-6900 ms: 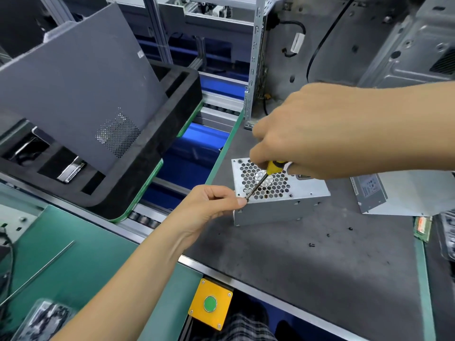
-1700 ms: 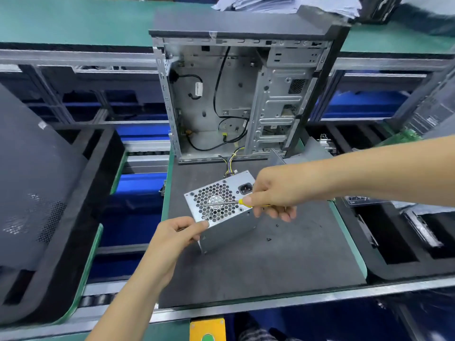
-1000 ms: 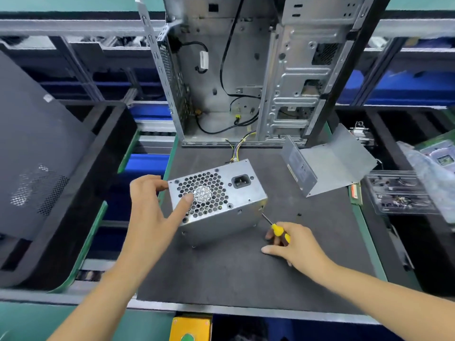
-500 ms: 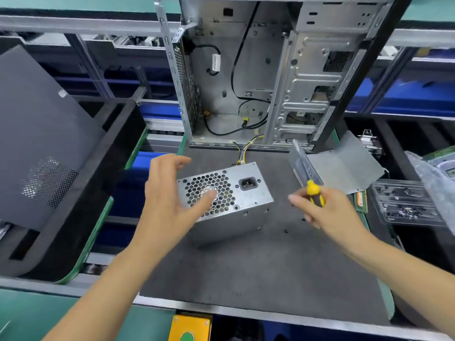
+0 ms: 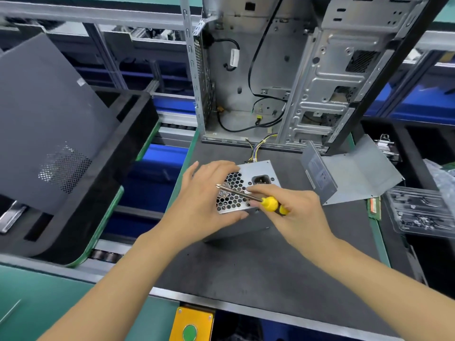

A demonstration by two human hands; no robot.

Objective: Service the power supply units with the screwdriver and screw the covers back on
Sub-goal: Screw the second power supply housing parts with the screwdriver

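While the left hand (image 5: pixel 204 205) grips the PSU (image 5: pixel 258 173) on the mat (image 5: pixel 246 267), fingers curled over its top, the right hand (image 5: pixel 300 215) pinches the screwdriver (image 5: pixel 248 195) across the grille.

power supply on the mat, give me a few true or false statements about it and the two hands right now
1. The right hand grips the yellow-handled screwdriver. True.
2. The screwdriver's metal shaft points away from the silver metal power supply unit. False: it lies across the unit's honeycomb fan grille, tip toward the left.
3. The left hand holds the unit at its left side. True.
4. The unit sits inside the open grey metal computer case. False: it rests on the dark grey mat in front of the case.
5. The bent grey sheet-metal cover lies apart on the mat, right of the unit. True.
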